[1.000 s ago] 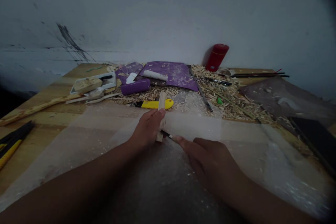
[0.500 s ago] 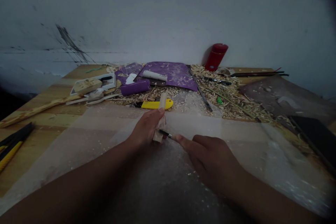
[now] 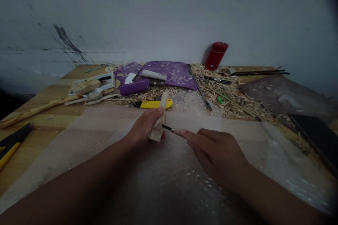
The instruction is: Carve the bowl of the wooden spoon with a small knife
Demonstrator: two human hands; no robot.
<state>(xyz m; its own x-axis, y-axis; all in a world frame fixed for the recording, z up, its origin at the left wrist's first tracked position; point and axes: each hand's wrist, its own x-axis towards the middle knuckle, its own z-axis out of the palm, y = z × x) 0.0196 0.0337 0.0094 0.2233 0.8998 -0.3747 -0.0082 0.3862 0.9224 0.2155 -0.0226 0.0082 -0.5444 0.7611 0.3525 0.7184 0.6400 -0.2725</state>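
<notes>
Left hand [image 3: 145, 127] gripping a pale strip of wood [image 3: 157, 126], fingers [image 3: 150, 116] curled and pressed together around its middle. Strip tilted, upper end rising past the fingers, lower end showing below the hand, just on the near side of a yellow utility knife [image 3: 155, 104]. Right hand [image 3: 216, 155] beside the strip, thumb and forefinger pinching a slim black tool [image 3: 168, 128] with a small metal band, remaining fingers [image 3: 208, 137] folded loosely beneath. Dark tip of the tool right at the edge of the strip, contact impossible to confirm. Both hands above a clear plastic sheet [image 3: 237, 130] dusted with pale wood chips, laid over a wooden worktop [image 3: 79, 72].

Beyond the yellow utility knife, a purple sheet [image 3: 169, 74] bearing a white tube [image 3: 154, 75], with a purple roller [image 3: 134, 87] close by. Left of the knife, a white tray [image 3: 92, 86] holding a wood block, and a long rough stick [image 3: 37, 110] farther along. Right of the knife, a heap of wood shavings [image 3: 224, 98] with a metal file [image 3: 200, 89] lying across it. Well behind the knife, a red cylinder [image 3: 216, 56] against a white wall [image 3: 158, 17].
</notes>
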